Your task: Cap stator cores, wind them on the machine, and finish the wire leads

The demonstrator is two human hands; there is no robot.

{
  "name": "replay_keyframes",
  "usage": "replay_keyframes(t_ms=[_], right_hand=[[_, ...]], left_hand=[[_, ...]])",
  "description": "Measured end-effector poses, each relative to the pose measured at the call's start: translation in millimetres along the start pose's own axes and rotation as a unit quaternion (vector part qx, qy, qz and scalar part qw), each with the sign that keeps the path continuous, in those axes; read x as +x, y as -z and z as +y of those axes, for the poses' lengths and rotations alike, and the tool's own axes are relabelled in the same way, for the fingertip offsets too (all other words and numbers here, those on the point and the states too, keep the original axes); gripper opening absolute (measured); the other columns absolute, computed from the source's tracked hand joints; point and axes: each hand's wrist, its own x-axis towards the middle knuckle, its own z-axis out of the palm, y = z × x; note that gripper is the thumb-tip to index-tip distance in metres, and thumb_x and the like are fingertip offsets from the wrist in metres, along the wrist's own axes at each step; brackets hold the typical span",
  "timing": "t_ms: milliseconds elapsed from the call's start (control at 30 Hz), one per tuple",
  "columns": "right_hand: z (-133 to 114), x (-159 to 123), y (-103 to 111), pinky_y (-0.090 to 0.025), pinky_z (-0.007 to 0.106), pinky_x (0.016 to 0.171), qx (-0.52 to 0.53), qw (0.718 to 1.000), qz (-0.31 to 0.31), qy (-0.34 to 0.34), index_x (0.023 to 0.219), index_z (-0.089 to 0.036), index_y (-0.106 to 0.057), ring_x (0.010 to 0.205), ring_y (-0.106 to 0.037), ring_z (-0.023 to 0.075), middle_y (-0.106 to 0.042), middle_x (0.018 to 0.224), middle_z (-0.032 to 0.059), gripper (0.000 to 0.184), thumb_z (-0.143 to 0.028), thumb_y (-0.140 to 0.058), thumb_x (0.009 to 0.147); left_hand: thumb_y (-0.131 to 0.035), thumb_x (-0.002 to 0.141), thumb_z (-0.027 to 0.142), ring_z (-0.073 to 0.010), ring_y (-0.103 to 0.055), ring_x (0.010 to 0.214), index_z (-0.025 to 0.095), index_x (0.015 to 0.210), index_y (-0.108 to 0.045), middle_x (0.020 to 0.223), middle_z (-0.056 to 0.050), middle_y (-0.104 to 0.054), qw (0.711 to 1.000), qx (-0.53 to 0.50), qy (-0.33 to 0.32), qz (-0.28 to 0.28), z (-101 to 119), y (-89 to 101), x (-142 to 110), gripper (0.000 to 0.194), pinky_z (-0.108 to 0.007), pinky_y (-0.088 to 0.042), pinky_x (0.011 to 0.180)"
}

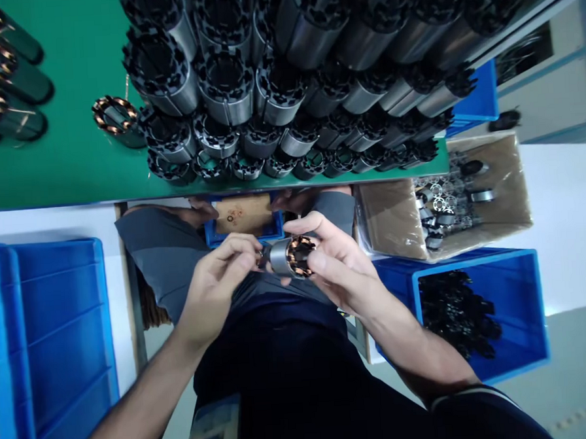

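Observation:
Over my lap I hold a motor stator (280,257), a grey metal cylinder with copper windings showing at its right end. My right hand (342,263) grips that copper-wound end, thumb in front and fingers around it. At the other end, the fingertips of my left hand (227,272) are pinched together at the stator's dark left end. Whether a wire or another small part lies between those fingertips is too small to make out. Above my hands, rows of stators with black end pieces (227,85) stand on the green tabletop (89,171).
One copper-wound stator (115,117) stands left of the rows, with several more (5,77) at the far left. On the right are a lined cardboard box (507,188) of metal parts and a blue bin (524,312) holding black parts. Another blue bin (63,323) is at left.

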Motion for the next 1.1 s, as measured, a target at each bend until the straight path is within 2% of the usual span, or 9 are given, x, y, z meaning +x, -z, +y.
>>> replay_keyframes(t_ms=[100,200,433,600,667,733,867,967,1100], right_hand=[[-3.2,-7.5,2.2,-0.07,0.027,0.092,-0.005,1.0,-0.005,-0.008,0.148,-0.03,-0.07,0.102,-0.089,0.017,-0.089,0.109,-0.0001,0.046,-0.041,-0.096,0.111],[-3.5,-8.9,2.3,-0.068,0.024,0.096,-0.029,0.999,-0.037,-0.012,0.153,-0.03,-0.068,0.102,-0.086,0.0125,-0.088,0.112,-0.0019,0.049,-0.031,-0.095,0.113],[3.2,-7.3,2.4,-0.068,0.026,0.104,-0.128,0.99,-0.055,0.013,0.162,-0.031,-0.063,0.111,-0.086,0.0141,-0.085,0.123,0.0004,0.058,-0.03,-0.093,0.113],[-1.7,-12.9,3.6,-0.073,0.036,0.106,-0.133,0.989,-0.005,0.069,0.163,-0.038,-0.061,0.112,-0.09,0.0212,-0.088,0.127,0.0027,0.058,-0.041,-0.091,0.114],[-6.2,-12.6,3.8,-0.074,0.039,0.106,-0.156,0.986,0.024,0.062,0.165,-0.037,-0.059,0.11,-0.09,0.023,-0.088,0.124,0.0031,0.064,-0.047,-0.093,0.112],[-8.0,-10.4,2.8,-0.074,0.038,0.105,-0.181,0.982,0.031,0.051,0.165,-0.035,-0.058,0.106,-0.087,0.022,-0.086,0.118,0.0026,0.069,-0.049,-0.096,0.11],[-0.8,-5.5,-3.1,-0.072,0.035,0.106,-0.18,0.983,-0.007,0.032,0.166,-0.032,-0.057,0.104,-0.085,0.0186,-0.082,0.115,0.0007,0.068,-0.041,-0.095,0.111],[5.4,-5.6,-6.0,-0.071,0.035,0.108,-0.17,0.984,-0.044,0.032,0.17,-0.032,-0.056,0.108,-0.085,0.0183,-0.082,0.118,0.0007,0.068,-0.033,-0.092,0.113],[5.7,-9.9,-2.1,-0.069,0.032,0.104,-0.161,0.984,-0.07,0.042,0.168,-0.03,-0.061,0.106,-0.083,0.0167,-0.082,0.118,0.0007,0.062,-0.031,-0.091,0.113]], left_hand=[[-0.096,0.108,0.042,-0.0164,-0.081,0.096,0.025,0.098,-0.094,0.109,-0.006,-0.087,1.0,-0.012,0.021,0.02,-3.8,5.8,0.3,0.02,-0.024,-0.068,0.09],[-0.098,0.106,0.028,-0.0193,-0.086,0.107,0.028,0.101,-0.098,0.112,-0.005,-0.092,0.998,0.029,-0.039,-0.04,17.5,7.0,1.2,0.005,-0.027,-0.071,0.099],[-0.084,0.115,0.021,-0.0134,-0.08,0.103,0.026,0.105,-0.087,0.111,-0.001,-0.085,0.985,0.103,-0.103,-0.098,41.7,3.3,-1.5,0.011,-0.02,-0.067,0.093],[-0.081,0.119,0.048,-0.018,-0.08,0.098,0.023,0.102,-0.078,0.109,-0.005,-0.08,0.999,0.047,0.0,0.003,-1.5,8.6,-6.1,0.03,-0.024,-0.066,0.074],[-0.086,0.115,0.051,-0.0196,-0.081,0.101,0.024,0.106,-0.075,0.108,-0.004,-0.079,0.993,0.089,-0.044,0.068,-9.6,13.3,-8.0,0.031,-0.029,-0.069,0.081],[-0.098,0.106,0.047,-0.0216,-0.082,0.112,0.027,0.115,-0.073,0.116,-0.003,-0.081,0.967,0.164,-0.175,0.09,-3.4,16.8,-9.8,0.034,-0.039,-0.072,0.103],[-0.114,0.089,0.052,-0.031,-0.083,0.144,0.034,0.142,-0.073,0.14,-0.003,-0.09,0.876,0.332,-0.351,-0.006,31.4,15.1,-11.5,0.069,-0.053,-0.063,0.138],[-0.095,0.109,0.05,-0.0273,-0.091,0.132,0.033,0.152,-0.074,0.142,-0.004,-0.092,0.859,0.393,-0.321,-0.069,46.7,12.2,-12.0,0.051,-0.046,-0.072,0.129],[-0.095,0.109,0.039,-0.0242,-0.093,0.132,0.031,0.152,-0.078,0.149,-0.004,-0.092,0.872,0.385,-0.287,-0.096,44.9,11.2,-15.1,0.047,-0.032,-0.077,0.116]])
